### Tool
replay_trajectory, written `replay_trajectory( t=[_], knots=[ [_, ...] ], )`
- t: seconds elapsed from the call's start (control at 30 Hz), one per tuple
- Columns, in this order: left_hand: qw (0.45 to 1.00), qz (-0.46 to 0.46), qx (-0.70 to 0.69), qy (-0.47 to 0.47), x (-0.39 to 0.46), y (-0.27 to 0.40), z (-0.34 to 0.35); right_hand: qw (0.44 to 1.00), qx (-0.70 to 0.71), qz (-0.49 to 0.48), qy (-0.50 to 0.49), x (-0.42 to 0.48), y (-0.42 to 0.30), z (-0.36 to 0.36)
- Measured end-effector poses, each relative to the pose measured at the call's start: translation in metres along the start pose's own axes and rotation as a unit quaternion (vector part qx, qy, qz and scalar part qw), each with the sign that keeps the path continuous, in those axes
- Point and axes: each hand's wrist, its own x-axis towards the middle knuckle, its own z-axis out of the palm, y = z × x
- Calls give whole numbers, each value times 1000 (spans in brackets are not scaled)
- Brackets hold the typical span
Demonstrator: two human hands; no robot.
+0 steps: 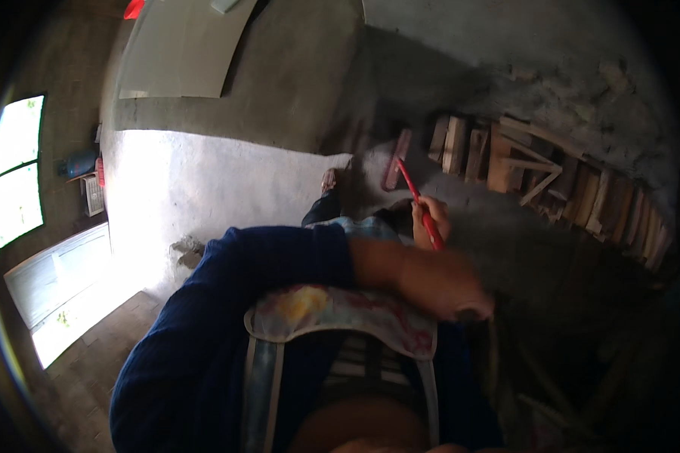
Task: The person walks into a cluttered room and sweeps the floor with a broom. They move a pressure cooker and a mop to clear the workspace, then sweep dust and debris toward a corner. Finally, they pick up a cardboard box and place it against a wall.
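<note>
A broom with a long, narrow pinkish-red head (396, 161) and a red handle (409, 182) meets the grey floor, in the upper middle of the head view. My right hand (430, 218) is wrapped around the handle, below my left forearm. That forearm crosses my chest from the left and hides the upper handle. My left hand (467, 303) is blurred and curled in a fist in line with the handle, around its upper end. A patterned apron (340, 314) covers my chest. One of my feet (329, 178) shows left of the broom head.
Stacked wood pieces (501, 158) line the rough wall at right, with a triangular wooden frame (544, 167) among them. A pale panel (181, 51) is at upper left. Bright light falls on the floor (204, 175) at left. A window (17, 170) and a white basket (94, 195) are far left.
</note>
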Motion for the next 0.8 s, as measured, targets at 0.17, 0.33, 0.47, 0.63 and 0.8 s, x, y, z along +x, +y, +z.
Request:
replay_trajectory(
  t=[0.17, 0.33, 0.47, 0.63, 0.8],
  knots=[
    [993, 26, 39, -105, -16, 46, -14, 996, -82, -17, 41, 10, -42, -7],
    [997, -33, 40, -64, -9, 19, 1, 1000, 11, 5, -14, -5, -14, 23],
    [998, -50, 39, -11, -2, -2, -10, 1000, -5, 28, 4, 4, -2, 17],
    [998, 22, 54, -10, 8, 16, -13, 995, -44, -33, 78, 24, -6, -18],
    [995, 64, 78, -3, -4, 37, -20, 996, -65, -38, 51, 27, -26, -19]
  ],
)
